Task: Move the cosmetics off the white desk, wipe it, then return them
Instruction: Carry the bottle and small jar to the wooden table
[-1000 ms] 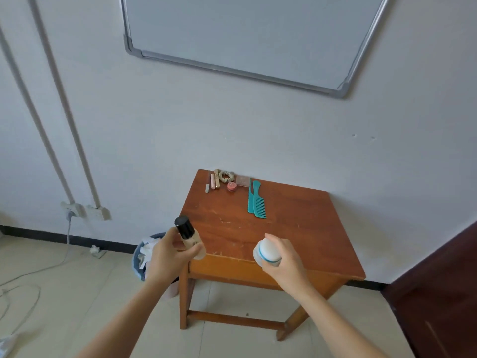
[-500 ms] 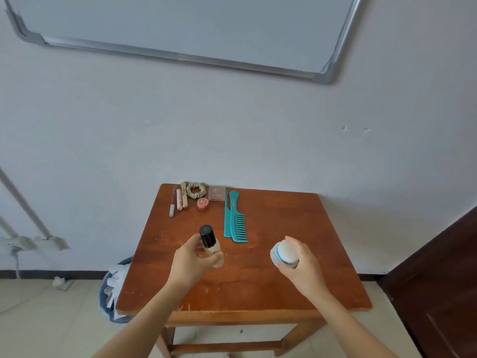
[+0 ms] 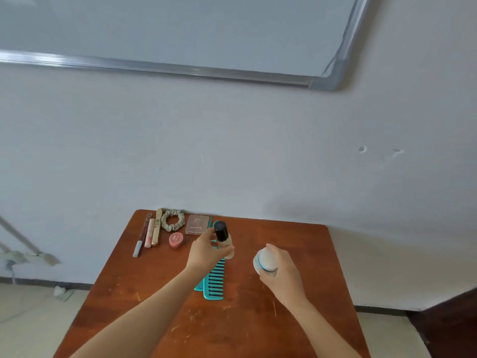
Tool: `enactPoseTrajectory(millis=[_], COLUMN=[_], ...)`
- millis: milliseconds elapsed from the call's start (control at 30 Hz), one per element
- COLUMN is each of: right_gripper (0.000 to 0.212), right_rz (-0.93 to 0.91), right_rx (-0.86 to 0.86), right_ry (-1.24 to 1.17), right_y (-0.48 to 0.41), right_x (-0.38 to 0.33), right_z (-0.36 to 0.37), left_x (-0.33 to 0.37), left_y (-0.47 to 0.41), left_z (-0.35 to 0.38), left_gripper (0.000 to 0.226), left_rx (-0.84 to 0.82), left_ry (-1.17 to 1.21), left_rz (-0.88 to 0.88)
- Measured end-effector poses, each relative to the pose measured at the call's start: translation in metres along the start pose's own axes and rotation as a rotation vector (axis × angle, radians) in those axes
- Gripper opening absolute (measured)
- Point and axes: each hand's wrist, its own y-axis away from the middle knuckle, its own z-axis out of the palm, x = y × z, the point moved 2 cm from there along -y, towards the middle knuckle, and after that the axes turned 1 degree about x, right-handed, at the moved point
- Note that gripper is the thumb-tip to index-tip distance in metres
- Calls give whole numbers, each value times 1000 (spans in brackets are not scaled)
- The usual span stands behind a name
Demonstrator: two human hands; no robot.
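Note:
My left hand grips a beige foundation bottle with a black cap above the teal combs. My right hand holds a white round jar with a blue band over the right half of the brown wooden table. Laid out along the table's far left edge are slim tubes and pencils, a beige scrunchie, a small pink pot and a pink compact. The white desk is out of view.
A whiteboard hangs on the wall above the table. A dark wooden door stands at the lower right. Wall sockets and a pipe sit low on the left wall.
Both hands have carried the bottle and the jar forward from the table's near edge to over its middle. The view has moved closer to the table.

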Motion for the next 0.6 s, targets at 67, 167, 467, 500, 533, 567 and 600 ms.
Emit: enactPoseTrajectory(millis=[67,167,467,500,533,567,600], right_gripper=[61,61,60,60,60,60,60], right_rz=[-14,-10,14,15,15,12,5], right_rx=[-20,-29,-22,-28,-30,-29,-29], right_ry=[-1,-15,15,16,15,15,16], right_y=[-10,-21,-47,-49,-51,-54,-56], right_x=[5,15,47,47,47,46,44], right_z=[1,0,-10,-8,-6,-4,-1], left_x=[2,8,3,1,-2,-4,-5], left_y=[-17,-43,-91,-91,-92,-92,-93], left_z=[9,20,37,38,38,39,39], left_gripper=[42,43,48,49,50,50,50], left_rx=[7,26,69,81,94,107,116], left_ry=[-15,-39,-118,-118,-117,-115,-113], left_rz=[-21,-43,-71,-71,-71,-70,-68])
